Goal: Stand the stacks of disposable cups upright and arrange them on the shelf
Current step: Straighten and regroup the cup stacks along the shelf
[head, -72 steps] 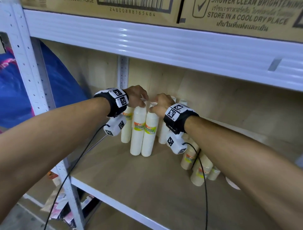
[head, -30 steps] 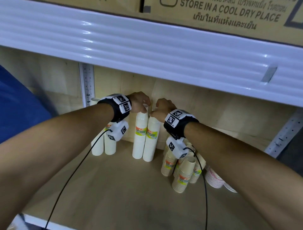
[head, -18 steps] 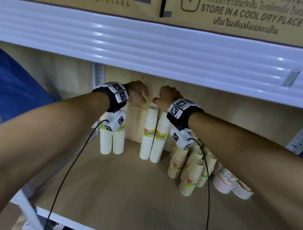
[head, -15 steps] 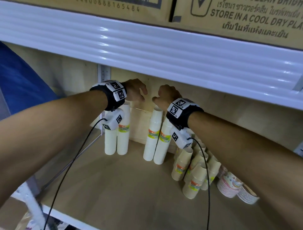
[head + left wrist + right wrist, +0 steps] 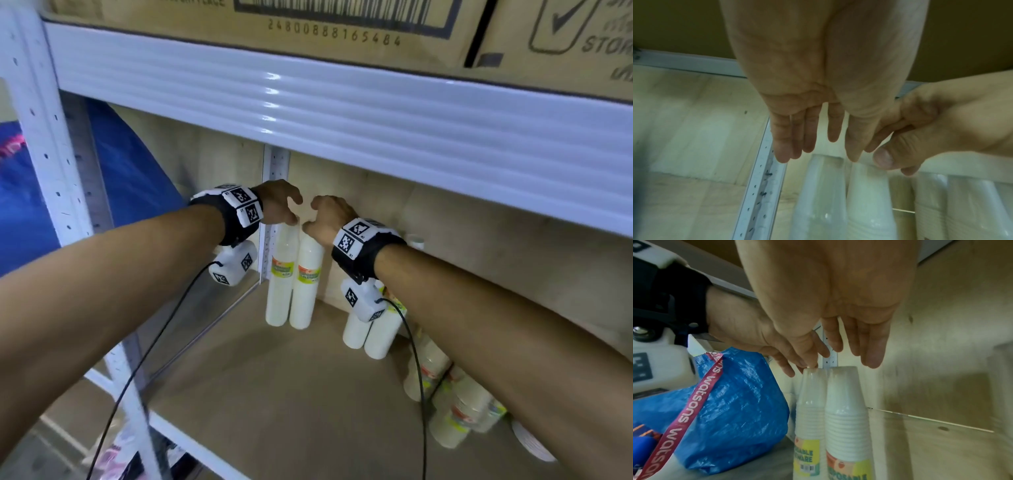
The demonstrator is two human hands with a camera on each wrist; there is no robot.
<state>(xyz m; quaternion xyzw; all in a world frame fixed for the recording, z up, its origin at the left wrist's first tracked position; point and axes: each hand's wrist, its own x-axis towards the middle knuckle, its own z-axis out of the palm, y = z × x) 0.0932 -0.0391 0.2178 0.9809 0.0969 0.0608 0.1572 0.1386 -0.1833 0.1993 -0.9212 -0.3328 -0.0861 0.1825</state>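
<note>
Two tall stacks of white disposable cups stand upright side by side in the shelf's back left corner, the left stack (image 5: pixel 279 287) (image 5: pixel 809 402) next to the right stack (image 5: pixel 307 291) (image 5: pixel 846 410). My left hand (image 5: pixel 293 214) (image 5: pixel 818 151) hangs over them with straight fingers, and its fingertips (image 5: pixel 810 367) touch the left stack's top. My right hand (image 5: pixel 313 216) (image 5: pixel 855 353) hovers just above the right stack with relaxed fingers and holds nothing. A second upright pair of white stacks (image 5: pixel 378 334) stands further right, partly hidden behind my right wrist.
Brown paper cup stacks (image 5: pixel 455 418) lie tilted at the lower right of the wooden shelf board (image 5: pixel 274 394). A white perforated post (image 5: pixel 275 171) stands behind the corner stacks. A blue bag (image 5: pixel 725 402) sits left of the shelf. The upper shelf beam (image 5: pixel 342 113) hangs low overhead.
Both hands let go of the middle pair of stacks, rose, and moved left to the pair by the corner post. The middle pair stays upright.
</note>
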